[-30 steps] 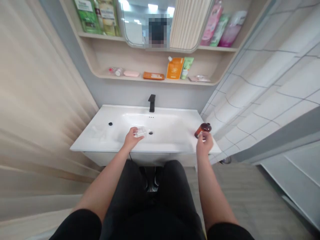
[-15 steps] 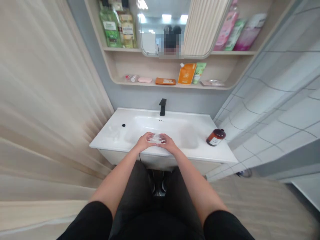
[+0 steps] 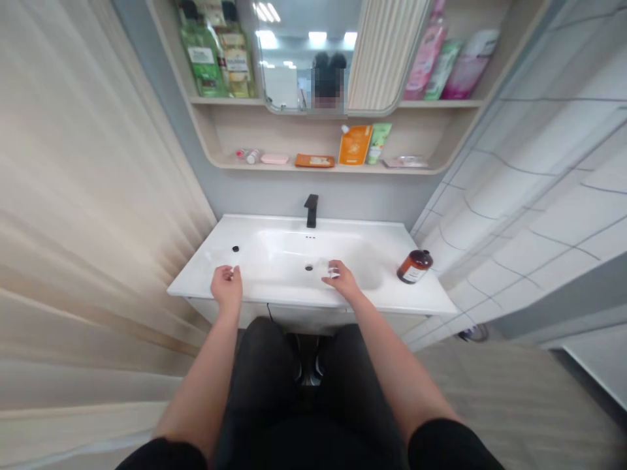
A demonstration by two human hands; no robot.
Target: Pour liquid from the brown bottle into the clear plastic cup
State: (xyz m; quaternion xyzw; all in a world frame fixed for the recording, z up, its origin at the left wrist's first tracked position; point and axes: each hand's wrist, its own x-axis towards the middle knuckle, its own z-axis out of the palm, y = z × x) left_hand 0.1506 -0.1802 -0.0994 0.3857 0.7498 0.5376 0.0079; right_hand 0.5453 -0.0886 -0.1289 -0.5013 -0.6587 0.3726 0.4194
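Over the right half of the white sink basin [image 3: 284,261], my right hand [image 3: 341,281] is closed on a small clear, see-through object [image 3: 332,271]. Its exact kind does not show. My left hand [image 3: 227,284] hovers above the left part of the counter, below the small black round fitting [image 3: 236,249]. Its fingers are curled in, and whatever they may hold is too small to make out. Between the two hands lies the drain [image 3: 309,267], with the black faucet [image 3: 311,210] behind it.
An amber bottle [image 3: 415,266] stands on the counter at the right. The wall shelf [image 3: 230,165] holds an orange pouch [image 3: 355,145], a green tube [image 3: 379,143], a pink soap-like bar [image 3: 275,158] and several bottles. A curtain [image 3: 98,196] hangs at the left.
My hands were together on the clear object over the basin. They have parted: the left moved left over the counter, the right stayed above the basin with the clear object. The view shifted slightly.
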